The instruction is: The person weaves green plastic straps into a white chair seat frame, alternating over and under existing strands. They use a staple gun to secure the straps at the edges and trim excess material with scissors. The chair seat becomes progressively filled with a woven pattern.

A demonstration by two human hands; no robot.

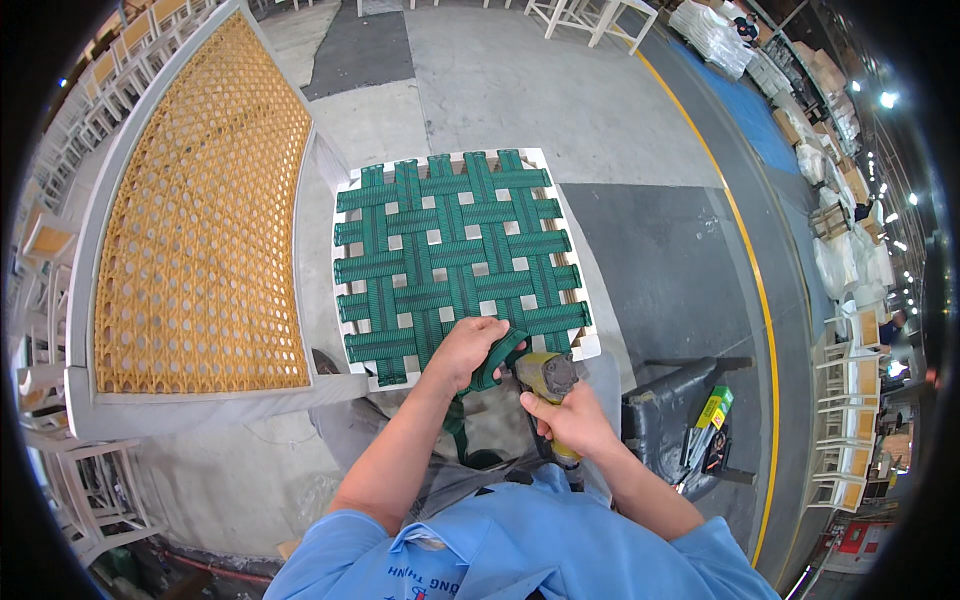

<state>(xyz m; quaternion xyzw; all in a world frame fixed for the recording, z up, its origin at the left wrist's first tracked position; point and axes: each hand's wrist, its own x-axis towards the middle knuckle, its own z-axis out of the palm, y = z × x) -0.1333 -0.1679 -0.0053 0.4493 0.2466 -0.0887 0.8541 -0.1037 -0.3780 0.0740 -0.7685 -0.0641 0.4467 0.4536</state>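
Observation:
A chair seat frame (588, 346) stands in front of me, crossed by woven green webbing (455, 251) with dark stripes. My left hand (464, 354) is closed on the loose end of a green webbing strap (497, 362) at the near edge of the seat. The strap's tail hangs down toward my lap. In my right hand (583, 420) is a yellow staple gun (546, 375), gripped by its handle, its head close beside the strap and the near right seat corner. The gun's tip is hidden from this angle.
The chair's tall back with cane mesh (205, 225) rises at left, joined to the seat. At right, a dark padded stool (655, 410) carries a green-yellow box (714, 408) and small tools. Rows of chairs (846, 410) line both sides; a yellow floor line (757, 270) runs along the right.

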